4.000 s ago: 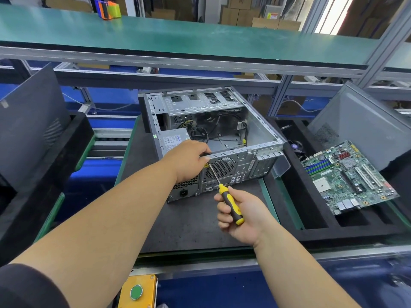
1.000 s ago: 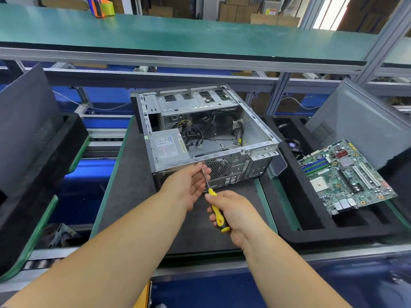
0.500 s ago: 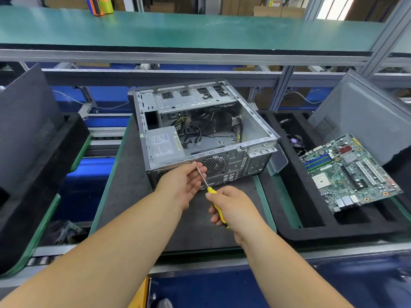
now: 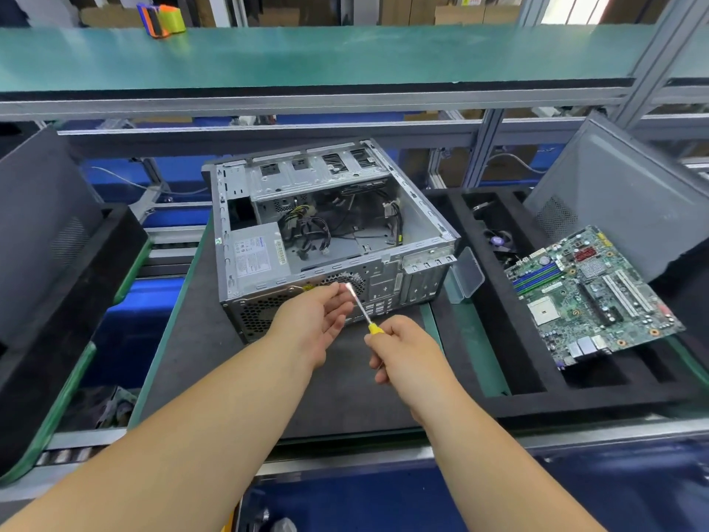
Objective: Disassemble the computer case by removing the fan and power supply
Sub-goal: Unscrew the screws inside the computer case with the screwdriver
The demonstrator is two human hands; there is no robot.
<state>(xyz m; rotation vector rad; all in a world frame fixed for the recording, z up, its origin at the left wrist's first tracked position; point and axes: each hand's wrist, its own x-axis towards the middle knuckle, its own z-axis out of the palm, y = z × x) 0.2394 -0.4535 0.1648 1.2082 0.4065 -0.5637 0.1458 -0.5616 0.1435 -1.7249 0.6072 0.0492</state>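
From the head camera, the computer case (image 4: 330, 240) lies on its side on the dark mat (image 4: 199, 339) of the conveyor pallet, toward the mat's far edge, with its open side facing up. Its long axis runs from the near edge toward the far edge, turned a little so the perforated rear panel faces you and the drive bays sit at the far end. The power supply (image 4: 255, 259) sits inside at the near left corner of the case, label up, and the fan grille (image 4: 347, 282) shows in the rear panel just right of it.

Your right hand (image 4: 403, 351) is closed round the yellow handle of a screwdriver (image 4: 362, 312), whose shaft points up and away to the left, its tip close to the grille. Your left hand (image 4: 314, 324) hovers palm up beside the shaft, fingers loosely extended toward the tip; whether they pinch anything you cannot tell.

To the right, a black foam tray (image 4: 498, 378) holds a green motherboard (image 4: 591, 293), tilted, with a grey side panel (image 4: 621, 201) leaning behind it. A clear plastic lid (image 4: 466, 274) stands between case and tray.
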